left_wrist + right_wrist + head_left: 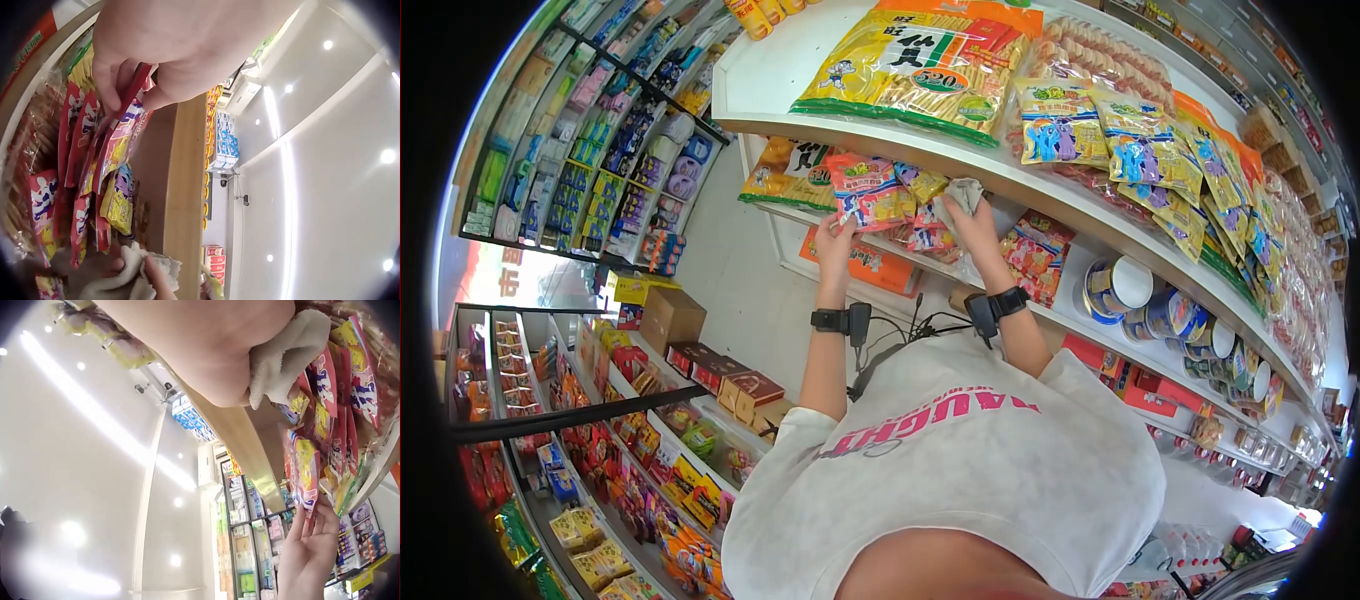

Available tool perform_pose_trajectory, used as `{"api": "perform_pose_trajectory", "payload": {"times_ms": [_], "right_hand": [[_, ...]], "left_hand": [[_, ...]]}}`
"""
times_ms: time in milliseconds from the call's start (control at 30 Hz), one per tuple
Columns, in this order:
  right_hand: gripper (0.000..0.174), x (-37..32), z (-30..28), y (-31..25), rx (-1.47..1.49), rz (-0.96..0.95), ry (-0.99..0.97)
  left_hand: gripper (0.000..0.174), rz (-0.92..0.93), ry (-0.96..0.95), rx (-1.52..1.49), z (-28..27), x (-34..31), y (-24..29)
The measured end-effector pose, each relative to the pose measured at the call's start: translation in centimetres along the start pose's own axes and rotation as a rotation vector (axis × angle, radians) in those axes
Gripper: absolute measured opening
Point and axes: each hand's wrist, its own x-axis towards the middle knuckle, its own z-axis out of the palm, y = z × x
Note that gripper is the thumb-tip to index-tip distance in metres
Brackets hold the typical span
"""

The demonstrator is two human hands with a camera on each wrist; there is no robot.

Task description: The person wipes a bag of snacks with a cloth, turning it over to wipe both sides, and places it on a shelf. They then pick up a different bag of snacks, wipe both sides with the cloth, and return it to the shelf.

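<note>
My left hand (834,243) pinches the edge of a pink snack packet (868,192) with cartoon ponies, on the shelf below the top one. Thumb and fingers grip that packet (119,140) from both sides in the left wrist view. A folded grey cloth (963,198) is bunched in my right hand (977,232), just right of the packets. In the right wrist view the cloth (290,356) sticks out beyond the hand. Several more pink packets (337,434) and a yellow packet (922,184) stand between the two hands.
The upper shelf edge (880,136) runs close above both hands. On it lie a large rice cracker bag (920,70) and several yellow pony packets (1060,125). Round tins (1118,285) stand to the right on a lower shelf. Stocked racks (590,150) line the left side.
</note>
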Motion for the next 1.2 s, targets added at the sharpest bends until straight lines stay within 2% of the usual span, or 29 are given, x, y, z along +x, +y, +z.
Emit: {"api": "perform_pose_trajectory", "payload": {"times_ms": [100,200,300,400,567,600,667,767,867,967,1000,1067,1100,1167,1200], "right_hand": [[0.041,0.9,0.8,0.6,0.146,0.006,-0.086],[0.039,0.8,1.0,-0.3,0.243,0.097,-0.135],[0.039,0.1,0.8,-1.7,0.259,0.192,-0.087],[0.036,-1.0,-0.4,-2.0,0.469,0.245,-0.026],[0.03,-1.7,-3.2,-1.8,0.55,0.241,0.071],[0.029,-1.7,-3.6,-1.7,0.561,0.224,0.097],[0.029,-1.8,-4.3,-1.6,0.551,0.2,0.115],[0.029,-2.2,-5.2,-1.2,0.526,0.2,0.128],[0.036,-2.9,-6.1,-2.0,0.465,0.269,0.108],[0.043,-3.7,-6.7,-2.5,0.266,0.345,0.031],[0.045,-3.8,-7.1,-2.8,0.175,0.362,0.004],[0.051,-4.5,-6.9,-3.3,0.123,0.278,-0.116],[0.052,-4.5,-6.9,-2.4,0.063,0.262,-0.162],[0.048,-4.8,-6.7,-2.9,0.003,0.214,-0.244],[0.045,-5.3,-6.5,-4.8,0.002,0.182,-0.281]], "left_hand": [[0.035,-0.004,0.001,-0.006,0.1,0.3,-0.3],[0.035,-0.008,-0.002,-0.018,0.0,0.4,-0.7],[0.037,-0.022,0.008,-0.021,-0.3,0.4,-0.6],[0.04,-0.006,0.021,-0.03,-0.5,0.5,-0.6],[0.036,-0.036,0.032,-0.052,0.7,0.8,0.9],[0.038,-0.038,-0.017,-0.035,1.1,0.7,1.3],[0.041,-0.04,-0.117,0.001,1.8,0.8,1.9],[0.055,0.029,-0.108,0.248,2.3,1.3,1.5],[0.073,0.108,0.024,0.476,1.7,1.9,0.0],[0.084,0.224,-0.028,0.606,0.6,1.5,-0.3],[0.084,0.224,-0.009,0.648,0.1,1.6,-0.5],[0.083,0.222,0.02,0.725,-1.0,1.7,-1.4],[0.079,0.222,0.003,0.675,-0.9,0.9,-0.7],[0.072,0.217,-0.024,0.583,-0.5,-1.3,3.4],[0.068,0.167,-0.111,0.532,-0.4,-2.0,4.9]]}}
